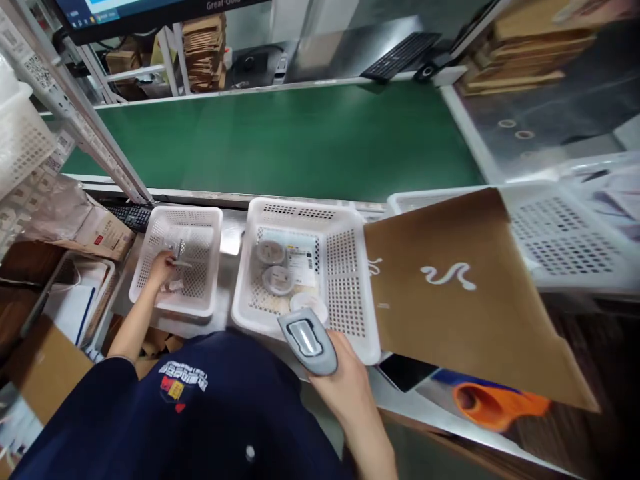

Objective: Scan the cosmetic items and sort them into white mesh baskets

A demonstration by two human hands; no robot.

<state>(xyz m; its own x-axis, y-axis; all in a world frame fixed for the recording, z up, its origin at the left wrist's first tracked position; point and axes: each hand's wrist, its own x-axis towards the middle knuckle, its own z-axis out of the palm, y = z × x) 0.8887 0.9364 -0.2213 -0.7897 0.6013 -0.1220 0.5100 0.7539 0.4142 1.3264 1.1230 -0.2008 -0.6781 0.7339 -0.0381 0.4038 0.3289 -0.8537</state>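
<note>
Right hand (350, 383): fingers wrapped around a grey scanner (310, 341), its head just at the near rim of the middle basket (345, 293). Finger tips are hidden behind the scanner body.

Left hand (161, 268): reaching into the small basket (200, 223), fingers closed on a small clear packet (177, 253); what the packet contains is too blurred to tell. A second small packet (175, 287) lies just below the fingers.

Middle basket: three round lidded tubs (278, 280) and a labelled slip (301, 261), just beyond the scanner.

Brown paper bag (450, 300): right of the scanner hand, overlapping the middle basket's edge and covering part of a third basket (565, 240); its near corner is blurred.

Orange object (500, 403): under the bag, mostly hidden, unidentifiable.

Green conveyor belt (300, 140): beyond all baskets.

Counter (233, 233): a steel strip visible between baskets.
</note>
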